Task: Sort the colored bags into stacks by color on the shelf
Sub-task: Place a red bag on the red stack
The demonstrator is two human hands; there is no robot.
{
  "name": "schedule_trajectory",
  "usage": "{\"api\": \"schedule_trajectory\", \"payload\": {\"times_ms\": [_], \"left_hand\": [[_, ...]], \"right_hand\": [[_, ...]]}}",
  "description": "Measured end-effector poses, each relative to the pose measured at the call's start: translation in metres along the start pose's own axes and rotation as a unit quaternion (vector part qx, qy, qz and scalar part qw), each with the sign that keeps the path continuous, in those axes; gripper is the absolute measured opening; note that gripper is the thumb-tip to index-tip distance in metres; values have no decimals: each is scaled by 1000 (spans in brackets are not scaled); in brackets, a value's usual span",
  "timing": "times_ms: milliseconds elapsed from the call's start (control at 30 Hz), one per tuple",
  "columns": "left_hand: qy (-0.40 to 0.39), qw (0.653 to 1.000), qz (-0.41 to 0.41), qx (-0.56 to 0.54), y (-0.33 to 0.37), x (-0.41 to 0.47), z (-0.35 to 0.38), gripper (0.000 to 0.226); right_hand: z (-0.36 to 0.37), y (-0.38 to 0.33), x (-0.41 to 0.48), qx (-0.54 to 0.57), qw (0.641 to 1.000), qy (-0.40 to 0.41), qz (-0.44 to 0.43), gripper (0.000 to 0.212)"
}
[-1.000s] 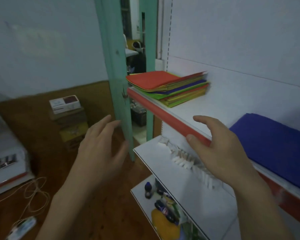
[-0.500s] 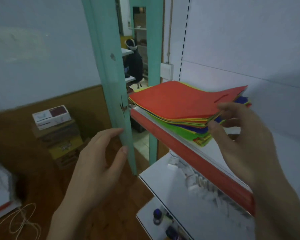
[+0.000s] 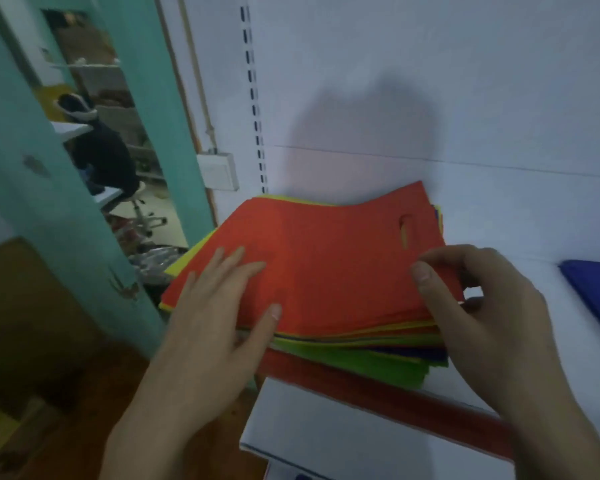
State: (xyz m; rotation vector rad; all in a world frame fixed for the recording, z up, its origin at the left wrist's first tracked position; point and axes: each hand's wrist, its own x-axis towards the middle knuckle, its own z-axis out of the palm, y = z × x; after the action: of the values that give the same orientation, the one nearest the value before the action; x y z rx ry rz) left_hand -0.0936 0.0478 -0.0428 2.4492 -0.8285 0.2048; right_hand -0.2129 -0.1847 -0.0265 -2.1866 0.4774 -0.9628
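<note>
Red tops the mixed pile (image 3: 378, 365): the red bag (image 3: 326, 265) lies on it at the left end of the shelf (image 3: 378, 389), straight ahead and between my hands. Its long side runs from near left to far right, with the handle slot at the far right end. My left hand (image 3: 222, 306) rests on its near left part, fingers straight and spread, gripping nothing, only pressing down. My right hand (image 3: 482, 306) pinches the near right edge, thumb on top and fingers curled behind; whether it has caught the bag below too I cannot tell. The blue stack (image 3: 596, 296) sits well apart on the right, so I judge the right hand, nearer that side, should draw the bag off rightward while the left pins the pile.
</note>
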Motion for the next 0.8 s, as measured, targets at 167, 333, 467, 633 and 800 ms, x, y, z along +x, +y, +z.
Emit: {"api": "schedule_trajectory", "payload": {"times_ms": [167, 333, 467, 633, 800], "left_hand": [[-114, 991, 64, 41, -8, 39, 7, 89], [-139, 982, 125, 14, -18, 49, 1, 86], [-87, 991, 92, 46, -47, 60, -14, 89], [-137, 985, 93, 53, -58, 68, -8, 98], [-116, 990, 83, 18, -52, 74, -11, 85]], "right_hand": [[3, -11, 2, -16, 995, 85, 51, 13], [1, -18, 1, -33, 990, 112, 85, 19], [6, -24, -3, -66, 981, 150, 109, 19], [6, -27, -7, -91, 972, 174, 132, 24], [-7, -29, -15, -91, 963, 206, 151, 28]]}}
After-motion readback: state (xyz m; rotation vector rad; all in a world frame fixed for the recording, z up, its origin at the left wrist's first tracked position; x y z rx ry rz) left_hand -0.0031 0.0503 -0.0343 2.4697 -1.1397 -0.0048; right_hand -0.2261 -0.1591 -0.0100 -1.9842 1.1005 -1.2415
